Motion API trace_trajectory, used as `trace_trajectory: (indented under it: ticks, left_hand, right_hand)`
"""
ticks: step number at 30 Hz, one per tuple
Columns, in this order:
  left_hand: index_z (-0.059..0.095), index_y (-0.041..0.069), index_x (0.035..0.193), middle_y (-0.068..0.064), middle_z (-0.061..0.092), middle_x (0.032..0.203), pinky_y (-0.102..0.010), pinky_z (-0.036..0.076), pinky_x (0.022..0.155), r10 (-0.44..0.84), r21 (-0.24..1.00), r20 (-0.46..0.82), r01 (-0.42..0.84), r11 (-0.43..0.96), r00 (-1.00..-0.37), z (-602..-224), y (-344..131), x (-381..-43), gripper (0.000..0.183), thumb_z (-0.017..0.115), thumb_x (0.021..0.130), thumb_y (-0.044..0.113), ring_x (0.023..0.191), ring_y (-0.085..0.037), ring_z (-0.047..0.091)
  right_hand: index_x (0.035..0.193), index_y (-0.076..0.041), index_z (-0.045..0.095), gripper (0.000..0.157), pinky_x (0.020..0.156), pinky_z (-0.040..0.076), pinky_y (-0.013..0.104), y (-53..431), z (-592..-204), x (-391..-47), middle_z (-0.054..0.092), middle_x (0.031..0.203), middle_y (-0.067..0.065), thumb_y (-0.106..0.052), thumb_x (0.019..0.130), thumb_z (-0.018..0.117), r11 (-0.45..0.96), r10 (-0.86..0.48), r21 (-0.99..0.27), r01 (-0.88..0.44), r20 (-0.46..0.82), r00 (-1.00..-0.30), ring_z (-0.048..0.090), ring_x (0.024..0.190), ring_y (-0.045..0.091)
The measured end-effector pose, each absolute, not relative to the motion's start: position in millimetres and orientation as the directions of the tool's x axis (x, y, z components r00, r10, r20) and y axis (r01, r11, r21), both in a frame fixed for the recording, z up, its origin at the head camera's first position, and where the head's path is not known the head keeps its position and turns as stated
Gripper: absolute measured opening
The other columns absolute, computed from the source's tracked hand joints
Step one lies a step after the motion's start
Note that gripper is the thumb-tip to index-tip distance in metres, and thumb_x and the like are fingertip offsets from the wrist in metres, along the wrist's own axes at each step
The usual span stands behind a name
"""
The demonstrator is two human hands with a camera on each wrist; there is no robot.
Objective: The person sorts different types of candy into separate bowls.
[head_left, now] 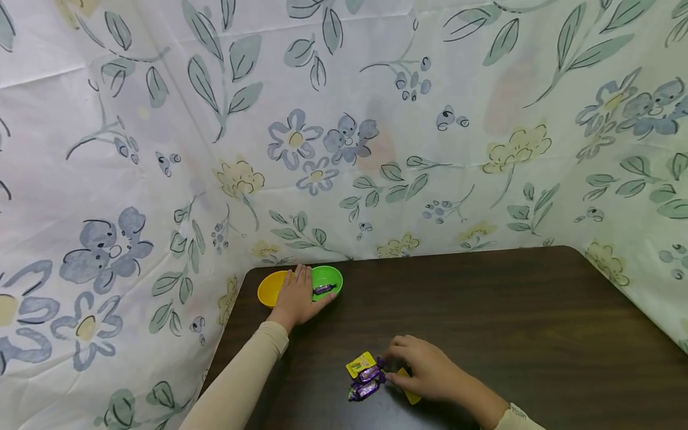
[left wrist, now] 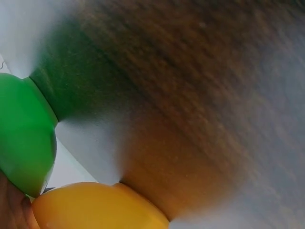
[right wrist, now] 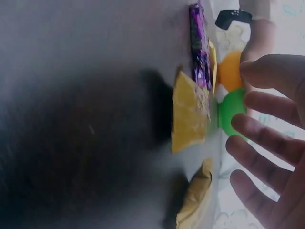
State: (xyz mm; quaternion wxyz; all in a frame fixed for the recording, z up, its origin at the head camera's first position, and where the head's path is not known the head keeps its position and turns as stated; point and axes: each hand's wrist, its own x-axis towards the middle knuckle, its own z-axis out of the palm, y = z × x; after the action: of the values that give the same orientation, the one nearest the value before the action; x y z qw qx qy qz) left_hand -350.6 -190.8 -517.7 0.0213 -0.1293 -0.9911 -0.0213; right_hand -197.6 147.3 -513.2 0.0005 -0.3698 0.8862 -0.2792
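My left hand (head_left: pixel 298 300) rests over the adjoining rims of a yellow bowl (head_left: pixel 269 291) and a green bowl (head_left: pixel 330 276), fingers extended and thumb along the green one's near side. One purple-wrapped candy (head_left: pixel 323 289) lies in the green bowl; the hand covers part of the yellow one. Over the candies on the table, my right hand (head_left: pixel 427 367) hovers with fingers spread and nothing visible in its grasp. Beneath and beside it are two purple-wrapped candies (head_left: pixel 365 390) and a yellow packet (head_left: pixel 361 364). Another yellow packet (head_left: pixel 409 391) is partly hidden under that hand.
The dark brown wooden table (head_left: pixel 484 310) extends to the right and behind the candies. A floral cloth (head_left: pixel 398 131) hangs behind the table and along both sides. Both bowls stand near the table's far left corner.
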Motion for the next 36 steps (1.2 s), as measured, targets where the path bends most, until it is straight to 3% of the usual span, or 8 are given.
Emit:
trace_trajectory:
  ticks: [11, 18, 25, 36]
  left_hand:
    - [0.028, -0.006, 0.165, -0.024, 0.031, 0.172, -0.058, 0.013, 0.134, 0.259, 0.041, 0.050, 0.261, 0.964, -0.965, -521.1, -190.2, -345.4, 0.114, 0.031, 0.097, 0.086, 0.163, -0.039, 0.025]
    - [0.026, -0.006, 0.165, -0.024, 0.030, 0.172, -0.059, 0.014, 0.134, 0.262, 0.016, 0.040, 0.263, 0.965, -0.964, -519.1, -191.2, -346.7, 0.116, 0.029, 0.097, 0.087, 0.164, -0.039, 0.024]
    - [0.025, -0.006, 0.166, -0.025, 0.029, 0.173, -0.058, 0.012, 0.135, 0.259, 0.022, 0.054, 0.261, 0.965, -0.964, -518.6, -191.6, -355.2, 0.118, 0.027, 0.095, 0.089, 0.164, -0.039, 0.023]
    - [0.022, -0.006, 0.166, -0.024, 0.027, 0.174, -0.057, 0.010, 0.135, 0.256, 0.018, 0.039, 0.257, 0.966, -0.966, -512.6, -189.7, -354.9, 0.116, 0.028, 0.097, 0.087, 0.165, -0.038, 0.019]
  right_hand:
    - [0.115, -0.026, 0.077, 0.021, 0.072, 0.048, 0.020, 135.9, -526.5, -186.2, 0.065, 0.101, -0.013, -0.032, 0.096, 0.080, 0.541, -0.681, -0.467, -0.700, 0.246, -0.690, 0.055, 0.088, 0.000]
    - [0.110, -0.028, 0.077, 0.019, 0.083, 0.056, 0.027, 127.5, -530.8, -184.5, 0.067, 0.109, -0.016, -0.038, 0.095, 0.080, 0.570, -0.705, -0.360, -0.739, 0.248, -0.664, 0.058, 0.097, -0.002]
    - [0.108, -0.023, 0.076, 0.021, 0.080, 0.055, 0.028, 122.3, -529.1, -188.4, 0.067, 0.105, -0.013, -0.033, 0.091, 0.085, 0.552, -0.712, -0.303, -0.777, 0.314, -0.628, 0.059, 0.094, 0.001]
    - [0.107, -0.023, 0.077, 0.023, 0.077, 0.052, 0.028, 118.7, -527.5, -191.1, 0.065, 0.102, -0.012, -0.034, 0.090, 0.086, 0.578, -0.714, -0.270, -0.770, 0.289, -0.638, 0.057, 0.092, 0.003]
